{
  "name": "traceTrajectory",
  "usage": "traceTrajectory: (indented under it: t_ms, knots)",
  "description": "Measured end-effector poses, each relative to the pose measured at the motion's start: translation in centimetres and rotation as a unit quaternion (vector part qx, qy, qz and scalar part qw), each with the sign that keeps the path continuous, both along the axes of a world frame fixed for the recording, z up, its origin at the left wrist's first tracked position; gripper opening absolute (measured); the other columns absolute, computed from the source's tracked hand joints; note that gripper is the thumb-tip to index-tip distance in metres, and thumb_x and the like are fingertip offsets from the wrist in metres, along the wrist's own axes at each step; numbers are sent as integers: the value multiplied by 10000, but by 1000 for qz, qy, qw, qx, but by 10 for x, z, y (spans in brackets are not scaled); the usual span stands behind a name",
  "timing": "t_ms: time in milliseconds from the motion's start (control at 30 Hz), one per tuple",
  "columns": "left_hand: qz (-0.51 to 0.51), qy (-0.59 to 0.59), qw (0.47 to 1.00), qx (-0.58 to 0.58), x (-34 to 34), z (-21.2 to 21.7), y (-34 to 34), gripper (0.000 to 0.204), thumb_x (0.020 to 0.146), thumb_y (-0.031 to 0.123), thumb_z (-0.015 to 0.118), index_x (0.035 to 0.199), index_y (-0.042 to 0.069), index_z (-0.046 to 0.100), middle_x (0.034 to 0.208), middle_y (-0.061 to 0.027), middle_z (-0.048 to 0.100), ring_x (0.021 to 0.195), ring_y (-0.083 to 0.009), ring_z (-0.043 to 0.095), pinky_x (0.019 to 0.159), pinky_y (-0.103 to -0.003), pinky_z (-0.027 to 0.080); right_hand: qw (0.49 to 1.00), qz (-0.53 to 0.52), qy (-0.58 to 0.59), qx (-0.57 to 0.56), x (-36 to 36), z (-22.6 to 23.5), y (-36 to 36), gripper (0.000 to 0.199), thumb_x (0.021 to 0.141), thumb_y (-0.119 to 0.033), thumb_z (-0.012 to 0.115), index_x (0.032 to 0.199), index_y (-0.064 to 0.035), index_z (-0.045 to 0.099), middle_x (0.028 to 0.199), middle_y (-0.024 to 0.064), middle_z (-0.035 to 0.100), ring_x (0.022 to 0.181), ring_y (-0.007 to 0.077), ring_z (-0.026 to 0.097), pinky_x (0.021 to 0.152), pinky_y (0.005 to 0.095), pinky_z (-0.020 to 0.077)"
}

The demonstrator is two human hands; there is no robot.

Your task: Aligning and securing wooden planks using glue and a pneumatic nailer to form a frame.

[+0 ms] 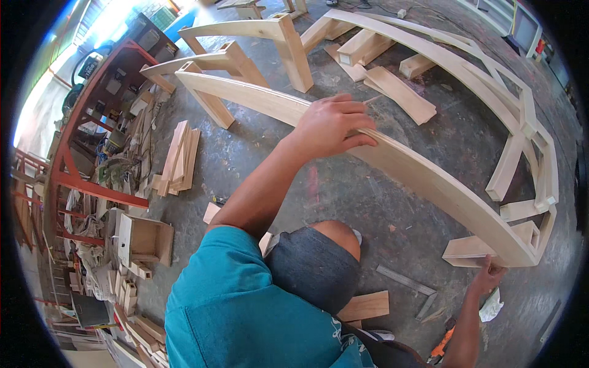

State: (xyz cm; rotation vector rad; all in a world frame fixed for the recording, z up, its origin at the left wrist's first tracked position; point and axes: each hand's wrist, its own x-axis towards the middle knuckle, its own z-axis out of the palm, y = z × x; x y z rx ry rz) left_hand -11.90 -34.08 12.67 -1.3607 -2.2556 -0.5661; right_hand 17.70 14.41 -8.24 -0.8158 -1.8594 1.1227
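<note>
A long, curved pale wooden frame point(417, 165) runs diagonally from the upper left to the lower right, with a leg at each end. My left hand point(334, 126) is closed over the top edge of its curved board, near the middle. At the lower right, my right hand point(488, 276) grips the frame's corner from below, by the end of the short leg point(466, 250). Part of its grip is hidden by the wood. Close by the right forearm lie an orange and black tool point(443, 343) and a crumpled white bag point(491, 306).
More curved frames stand beyond, one at the upper left point(236, 29) and others at the right point(491, 92). Loose boards point(402, 92) lie between them. A metal square point(405, 280) and a short board point(371, 305) are near my knee. Red metal racking point(98, 190) lines the left.
</note>
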Motion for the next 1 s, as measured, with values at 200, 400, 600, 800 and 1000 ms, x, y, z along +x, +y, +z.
traceTrajectory:
  t_ms: [200,400,600,800,1000]
  knots:
    - [11,0,1000,0,-4,-4,-21,295,705,361,813,845,146,667,792,-33,585,777,-265,595,636,-396,482,996,71,58,-3,0,-10,-9,663,872,-102,737,1391,31,346,1246,189,546,1122,238,560,955,333,473]
    - [2,56,998,20,2,-7,-29,312,684,374,822,814,152,646,753,-17,552,719,-242,577,593,-368,464,995,78,62,-19,6,-21,-7,743,875,-153,748,1430,32,290,1328,199,493,1176,258,530,1017,352,427]
    - [-3,119,992,31,4,-14,-31,344,648,415,819,771,152,636,710,8,525,679,-196,550,571,-329,472,995,82,52,-14,14,-33,1,689,853,-196,778,1367,30,378,1287,156,515,1140,225,533,1005,332,426]
    - [11,151,988,31,2,-14,-44,356,624,438,815,741,157,631,683,25,508,666,-171,539,571,-302,483,997,65,33,-24,11,-29,-19,683,839,-200,792,1353,30,404,1270,141,531,1133,213,536,1000,326,416]
    - [8,152,988,34,-6,-17,-56,403,629,440,827,755,114,628,670,-11,510,630,-221,542,517,-348,444,994,105,15,-31,6,-44,-15,689,827,-214,805,1341,36,421,1280,155,531,1164,235,531,1022,345,404]
